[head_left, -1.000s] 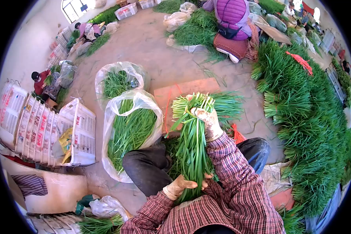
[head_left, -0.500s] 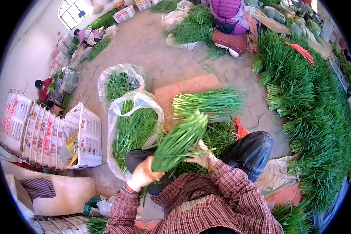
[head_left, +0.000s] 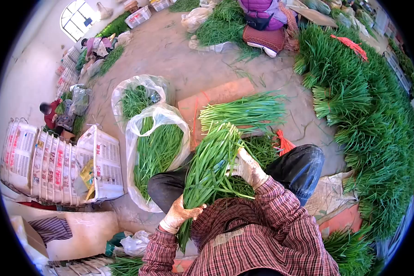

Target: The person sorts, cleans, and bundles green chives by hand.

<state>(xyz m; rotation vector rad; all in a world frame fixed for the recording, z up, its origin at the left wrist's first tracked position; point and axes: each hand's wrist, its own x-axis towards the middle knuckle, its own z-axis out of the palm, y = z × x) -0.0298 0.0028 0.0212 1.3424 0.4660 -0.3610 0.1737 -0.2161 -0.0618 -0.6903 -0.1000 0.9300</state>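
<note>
- Your left hand [head_left: 181, 214] is closed around the leafy end of a bunch of garlic chives [head_left: 207, 161], with leaf tips hanging down past your fingers
- Your right hand [head_left: 247, 168] is against the right side of that bunch, fingers bent inward and partly hidden by leaves, so you cannot tell how firmly they pinch it
- The bunch slants up between your two hands, its paler cut ends pointing away from you, beyond your right hand
- Just past those ends, ahead of your right hand, a pile of laid-out chives [head_left: 244, 110] rests across a reddish-brown board [head_left: 187, 110] on the floor [head_left: 216, 64]
- Beside your right hand, near your right knee [head_left: 299, 165], are loose greens [head_left: 263, 149] and a cluster of red ties [head_left: 285, 144]
- Ahead and left of your left hand stands an open clear plastic bag [head_left: 130, 152] holding more greens
- Farther left of your left hand are white plastic crates [head_left: 109, 158]
- Well to the right of your right hand spreads a large heap of chive bundles [head_left: 372, 133]
</note>
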